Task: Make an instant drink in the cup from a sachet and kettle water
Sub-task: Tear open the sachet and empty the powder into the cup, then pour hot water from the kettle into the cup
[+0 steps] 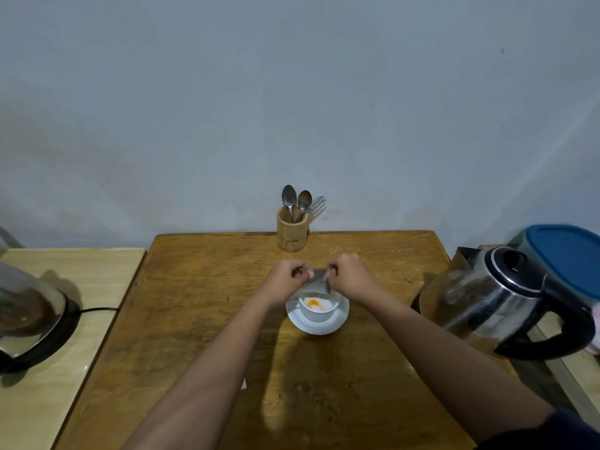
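Note:
A white cup (317, 313) stands on a white saucer (334, 323) in the middle of the brown wooden table (201, 319). Orange and white powder lies in the cup. My left hand (285, 280) and my right hand (349, 277) each pinch one side of a silvery sachet (317, 282), held just above and behind the cup with its mouth tilted down toward it. A glass and steel kettle (496, 300) with a black handle stands at the table's right edge.
A wooden holder (291, 233) with two spoons and a fork stands at the table's back edge. A container with a blue lid (565, 254) sits behind the kettle. On a pale side table (65, 319) at left sits a corded appliance (29, 316).

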Available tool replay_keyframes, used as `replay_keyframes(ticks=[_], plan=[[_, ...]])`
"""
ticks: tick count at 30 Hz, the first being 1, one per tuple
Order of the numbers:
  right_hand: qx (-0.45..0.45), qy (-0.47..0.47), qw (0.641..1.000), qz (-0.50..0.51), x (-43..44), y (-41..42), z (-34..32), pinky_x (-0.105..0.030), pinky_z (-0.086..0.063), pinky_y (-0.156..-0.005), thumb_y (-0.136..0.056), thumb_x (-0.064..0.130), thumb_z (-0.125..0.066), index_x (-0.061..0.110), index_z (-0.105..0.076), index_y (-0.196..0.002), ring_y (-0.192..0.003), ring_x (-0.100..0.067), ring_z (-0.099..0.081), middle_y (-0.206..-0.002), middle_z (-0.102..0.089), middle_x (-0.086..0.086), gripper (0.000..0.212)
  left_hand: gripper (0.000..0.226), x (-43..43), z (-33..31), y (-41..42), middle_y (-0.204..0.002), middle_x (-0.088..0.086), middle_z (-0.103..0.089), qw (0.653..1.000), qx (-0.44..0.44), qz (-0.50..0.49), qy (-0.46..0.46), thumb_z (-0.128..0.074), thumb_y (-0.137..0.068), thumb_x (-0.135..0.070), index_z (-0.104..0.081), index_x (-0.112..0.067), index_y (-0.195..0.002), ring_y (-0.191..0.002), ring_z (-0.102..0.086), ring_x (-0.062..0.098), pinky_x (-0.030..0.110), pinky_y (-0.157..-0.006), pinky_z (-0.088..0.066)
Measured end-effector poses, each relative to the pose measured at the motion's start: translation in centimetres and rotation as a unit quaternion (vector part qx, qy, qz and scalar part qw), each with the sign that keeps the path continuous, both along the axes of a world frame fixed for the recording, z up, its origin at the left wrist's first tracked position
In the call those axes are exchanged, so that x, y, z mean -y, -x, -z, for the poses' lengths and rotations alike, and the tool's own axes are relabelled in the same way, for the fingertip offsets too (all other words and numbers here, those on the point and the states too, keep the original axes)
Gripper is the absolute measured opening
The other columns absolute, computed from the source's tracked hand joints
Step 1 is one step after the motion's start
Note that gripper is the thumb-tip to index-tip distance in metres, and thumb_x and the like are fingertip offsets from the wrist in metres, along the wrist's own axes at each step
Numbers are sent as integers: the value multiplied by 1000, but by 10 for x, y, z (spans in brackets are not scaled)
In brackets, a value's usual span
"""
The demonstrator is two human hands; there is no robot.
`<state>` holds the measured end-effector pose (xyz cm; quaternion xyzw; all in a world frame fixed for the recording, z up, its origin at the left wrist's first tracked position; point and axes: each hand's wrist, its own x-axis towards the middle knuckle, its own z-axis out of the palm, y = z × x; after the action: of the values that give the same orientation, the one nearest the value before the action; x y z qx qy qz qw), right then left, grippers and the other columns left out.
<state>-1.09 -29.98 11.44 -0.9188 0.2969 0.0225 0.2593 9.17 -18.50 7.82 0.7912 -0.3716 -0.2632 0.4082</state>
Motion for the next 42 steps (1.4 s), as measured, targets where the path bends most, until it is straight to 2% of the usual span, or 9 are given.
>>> replay_keyframes(ticks=[4,8,15,20,25,28,31,35,42], plan=[[75,-71,994,20,-9,-10,-3,-29,-47,-62,-83,8,-61,19,-61,-78,-66,-14,-52,-71,-58,0,12,13,-16,-7,-2,-87,1,-61,997,-48,-42,35,-55,-89,-15,-63,-11,-99,-75,-54,13,26,-67,-48],[130,-135,982,17,-37,-27,0,-21,-42,-57,-81,5,-63,21,-53,-76,-64,-11,-49,-68,-53,2,20,15,-48,-12,-7,-88,-3,-60,987,-84,-112,76,-55,-88,-8,-59,-12,-101,-74,-56,6,11,-58,-49],[76,-205,974,-60,-104,-37,54,-22,-38,-56,-76,0,-60,18,-48,-83,-64,-12,-50,-63,-51,6,23,30,-128,42,14,-68,-3,-56,955,-120,-268,48,-58,-79,12,-52,-18,-79,-48,-53,-7,13,-51,-44],[-34,-183,977,-106,-137,-32,105,-32,-47,-66,-71,11,-58,30,-42,-69,-79,-26,-61,-75,-59,0,25,22,-164,81,40,-74,1,-60,948,-118,-295,-29,-59,-79,3,-54,-18,-79,-64,-52,10,18,-56,-43],[-14,-172,975,-138,-149,-19,127,-30,-43,-67,-70,5,-65,15,-53,-85,-77,-30,-57,-80,-64,-15,22,20,-179,101,52,-95,13,-62,953,-52,-287,-86,-67,-73,-7,-57,-20,-84,-86,-62,27,40,-79,-51],[21,-142,976,-165,-153,-13,134,-30,-33,-63,-67,8,-61,7,-56,-89,-78,-25,-49,-91,-61,-18,23,21,-182,100,62,-98,5,-51,953,-24,-290,-85,-65,-75,-6,-58,-17,-92,-90,-58,24,36,-84,-49],[-6,-102,973,-205,-151,-7,131,-33,-39,-78,-73,11,-64,7,-50,-106,-99,-25,-51,-116,-50,-11,36,26,-185,101,71,-102,2,-46,957,17,-274,-93,-62,-77,-13,-59,-12,-103,-97,-54,22,33,-88,-47],[-14,-127,965,-229,-140,-2,111,-35,-43,-88,-81,17,-61,12,-47,-114,-111,-24,-49,-122,-44,-7,36,34,-186,98,77,-108,6,-48,955,67,-254,-136,-55,-76,-19,-58,-8,-108,-106,-46,24,28,-89,-40],[83,-131,971,-179,-99,15,33,-28,-45,-70,-89,19,-53,18,-50,-113,-80,-12,-52,-100,-55,4,24,31,-148,73,64,-123,15,-46,938,120,-248,-210,-53,-81,-10,-52,-5,-112,-113,-44,34,39,-95,-40]])
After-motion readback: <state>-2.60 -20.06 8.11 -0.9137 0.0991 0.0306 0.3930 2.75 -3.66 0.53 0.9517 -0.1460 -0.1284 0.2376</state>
